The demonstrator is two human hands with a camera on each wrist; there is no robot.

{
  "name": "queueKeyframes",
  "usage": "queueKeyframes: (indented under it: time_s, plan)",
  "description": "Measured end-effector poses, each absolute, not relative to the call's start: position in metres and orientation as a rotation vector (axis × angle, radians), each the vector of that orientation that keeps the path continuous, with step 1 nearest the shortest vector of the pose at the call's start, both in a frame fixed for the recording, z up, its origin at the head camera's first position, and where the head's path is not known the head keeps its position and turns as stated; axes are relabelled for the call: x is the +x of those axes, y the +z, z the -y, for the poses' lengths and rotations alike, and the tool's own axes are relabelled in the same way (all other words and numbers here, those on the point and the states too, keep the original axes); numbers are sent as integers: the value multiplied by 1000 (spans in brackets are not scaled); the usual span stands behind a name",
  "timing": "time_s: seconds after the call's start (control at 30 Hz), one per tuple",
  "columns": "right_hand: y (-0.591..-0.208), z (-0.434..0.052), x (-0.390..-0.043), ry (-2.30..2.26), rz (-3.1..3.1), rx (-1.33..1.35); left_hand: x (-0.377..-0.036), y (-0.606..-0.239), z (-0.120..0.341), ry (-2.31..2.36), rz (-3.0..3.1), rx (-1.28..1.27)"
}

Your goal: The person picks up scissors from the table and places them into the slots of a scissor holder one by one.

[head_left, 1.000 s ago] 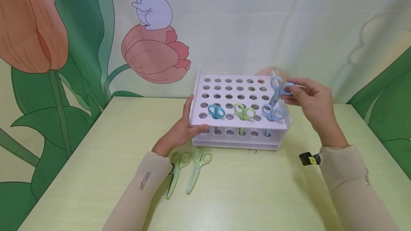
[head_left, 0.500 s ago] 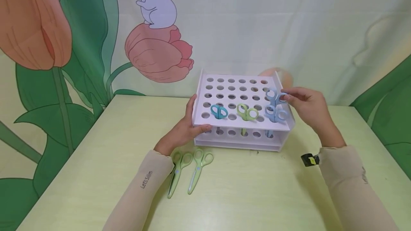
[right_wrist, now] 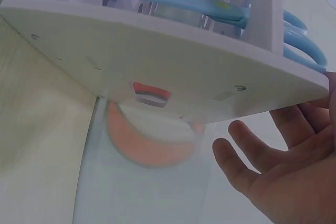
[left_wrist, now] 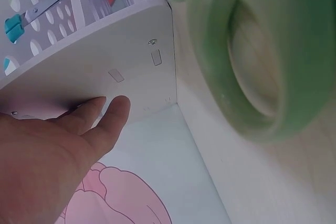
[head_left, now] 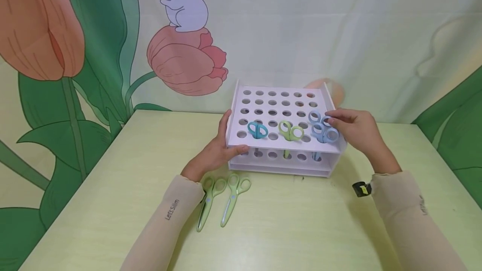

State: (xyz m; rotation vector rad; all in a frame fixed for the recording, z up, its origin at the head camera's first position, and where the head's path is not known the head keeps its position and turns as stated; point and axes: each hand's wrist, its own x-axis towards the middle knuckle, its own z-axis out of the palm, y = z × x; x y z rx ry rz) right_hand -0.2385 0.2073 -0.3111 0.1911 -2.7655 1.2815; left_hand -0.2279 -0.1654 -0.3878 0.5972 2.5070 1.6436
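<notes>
Looking down from your head, your left hand (head_left: 212, 154) grips the front left corner of the white rack (head_left: 280, 147), and your right hand (head_left: 355, 131) pinches the light blue scissors (head_left: 319, 118) standing in a hole near the right edge. Your right wrist view shows only loose, spread fingers (right_wrist: 252, 166) beside the rack's side, no pinch.

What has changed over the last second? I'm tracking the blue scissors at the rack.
The right hand has brought the light blue scissors down from above the white rack into a hole behind the other blue pair; its fingertips still touch the handle. The left hand keeps holding the rack's left side. The teal scissors, the green scissors and the two green pairs on the table stayed put.
</notes>
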Motion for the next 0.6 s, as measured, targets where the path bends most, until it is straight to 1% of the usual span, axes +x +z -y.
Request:
queueKeyframes:
  time_s: [0.2, 0.33, 0.6]
  plan:
    - [-311, -209, -237, 1268, 2780, 214, -227, -387, 165, 1648, -2498, 582]
    - [-307, -208, -232, 1303, 2742, 164, -226, -386, 165, 1637, -2511, 567]
    - [-300, -196, -214, 1372, 2313, 55, -227, -386, 166, 1618, -2532, 580]
